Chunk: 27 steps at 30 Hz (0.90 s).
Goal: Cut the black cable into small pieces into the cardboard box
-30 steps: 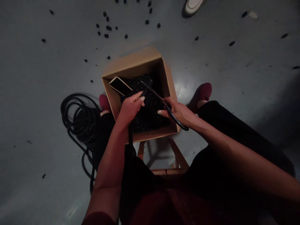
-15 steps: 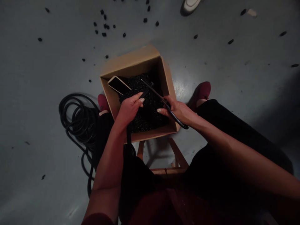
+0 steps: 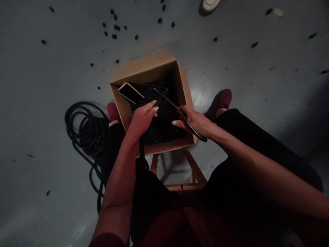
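Observation:
My left hand (image 3: 144, 118) is closed around a black corrugated tube (image 3: 163, 96), whose short end sticks out past my thumb. The tube runs back under my wrist toward my lap. My right hand (image 3: 191, 120) grips dark scissors (image 3: 168, 99) with a long, thin blade and black handles. That blade crosses over or beside the tube's end; whether they touch I cannot tell. Both hands are above an open cardboard box (image 3: 149, 149), which holds a heap of small black cut pieces (image 3: 156, 132). A flat black rectangular thing with a pale rim (image 3: 131, 93) leans inside the box's left side.
Coiled black tubing (image 3: 87, 127) lies on the floor to the left, beside my leg. Several loose black pieces (image 3: 114, 36) are scattered over the grey floor. A wooden stool (image 3: 195, 168) is beneath me, and another person's pale shoe (image 3: 209, 6) shows at the top.
Both hands stay nearly in place above the box. The scissors' blade has shifted slightly near the tube's end. The view has moved a little.

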Motion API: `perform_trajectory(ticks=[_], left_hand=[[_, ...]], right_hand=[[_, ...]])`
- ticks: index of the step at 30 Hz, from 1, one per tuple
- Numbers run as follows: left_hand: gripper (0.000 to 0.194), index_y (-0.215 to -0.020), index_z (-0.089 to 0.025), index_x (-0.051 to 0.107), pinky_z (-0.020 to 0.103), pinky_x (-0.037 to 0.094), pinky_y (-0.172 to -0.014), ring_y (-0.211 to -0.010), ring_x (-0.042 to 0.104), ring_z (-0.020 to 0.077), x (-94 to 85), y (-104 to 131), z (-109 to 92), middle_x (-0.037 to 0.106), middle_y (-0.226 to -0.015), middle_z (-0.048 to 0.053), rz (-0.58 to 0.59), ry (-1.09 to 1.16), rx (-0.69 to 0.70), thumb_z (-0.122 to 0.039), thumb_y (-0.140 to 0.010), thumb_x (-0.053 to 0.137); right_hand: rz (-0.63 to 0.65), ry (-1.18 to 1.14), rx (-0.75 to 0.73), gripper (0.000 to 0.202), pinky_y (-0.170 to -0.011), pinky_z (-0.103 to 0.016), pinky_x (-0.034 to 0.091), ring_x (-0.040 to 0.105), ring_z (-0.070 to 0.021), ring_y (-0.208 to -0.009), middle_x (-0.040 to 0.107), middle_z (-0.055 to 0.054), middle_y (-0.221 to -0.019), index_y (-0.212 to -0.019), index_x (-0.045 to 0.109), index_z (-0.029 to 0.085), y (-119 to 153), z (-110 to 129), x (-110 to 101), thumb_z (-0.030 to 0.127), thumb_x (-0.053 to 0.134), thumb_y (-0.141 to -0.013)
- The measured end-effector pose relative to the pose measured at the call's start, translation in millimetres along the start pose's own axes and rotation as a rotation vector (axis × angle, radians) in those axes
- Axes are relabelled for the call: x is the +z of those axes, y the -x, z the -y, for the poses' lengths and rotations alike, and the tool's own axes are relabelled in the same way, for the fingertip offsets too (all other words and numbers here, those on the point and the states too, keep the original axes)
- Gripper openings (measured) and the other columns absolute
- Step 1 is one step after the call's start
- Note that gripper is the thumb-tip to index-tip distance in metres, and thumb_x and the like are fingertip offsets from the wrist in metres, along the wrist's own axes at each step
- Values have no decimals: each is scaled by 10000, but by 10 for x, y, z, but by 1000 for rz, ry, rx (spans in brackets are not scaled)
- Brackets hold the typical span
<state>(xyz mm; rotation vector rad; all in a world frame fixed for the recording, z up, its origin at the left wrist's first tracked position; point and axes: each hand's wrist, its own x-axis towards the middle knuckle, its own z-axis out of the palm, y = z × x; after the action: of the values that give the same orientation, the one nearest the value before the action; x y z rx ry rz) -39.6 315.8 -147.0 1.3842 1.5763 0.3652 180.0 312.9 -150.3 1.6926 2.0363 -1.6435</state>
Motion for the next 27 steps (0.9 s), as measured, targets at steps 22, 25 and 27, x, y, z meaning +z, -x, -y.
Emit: perform_trajectory(ticks=[22, 25, 27], left_hand=[[429, -1255, -134, 615, 191, 397, -602, -625, 497, 89, -5, 5, 19, 619, -717, -4, -1, 0, 7, -308, -897, 455], [419, -1247, -141, 622, 193, 400, -615, -623, 500, 89, 5, 2, 16, 615, -709, -8, 3, -12, 13, -298, -898, 453], [422, -1249, -132, 620, 197, 405, -624, -629, 507, 92, 13, 1, 16, 617, -709, -5, 4, -22, 8, -303, -900, 453]], right_hand=[[1, -15, -6, 624, -726, -382, 463, 612, -264, -827, 645, -117, -955, -1224, 483, 163, -8, -30, -14, 616, 544, -799], [8, -12, -5, 632, -721, -377, 460, 612, -264, -827, 643, -119, -955, -1217, 488, 162, -9, -30, -12, 630, 542, -795], [5, -15, -9, 623, -717, -371, 458, 614, -262, -825, 645, -112, -947, -1209, 491, 172, -9, -33, -10, 635, 545, -795]])
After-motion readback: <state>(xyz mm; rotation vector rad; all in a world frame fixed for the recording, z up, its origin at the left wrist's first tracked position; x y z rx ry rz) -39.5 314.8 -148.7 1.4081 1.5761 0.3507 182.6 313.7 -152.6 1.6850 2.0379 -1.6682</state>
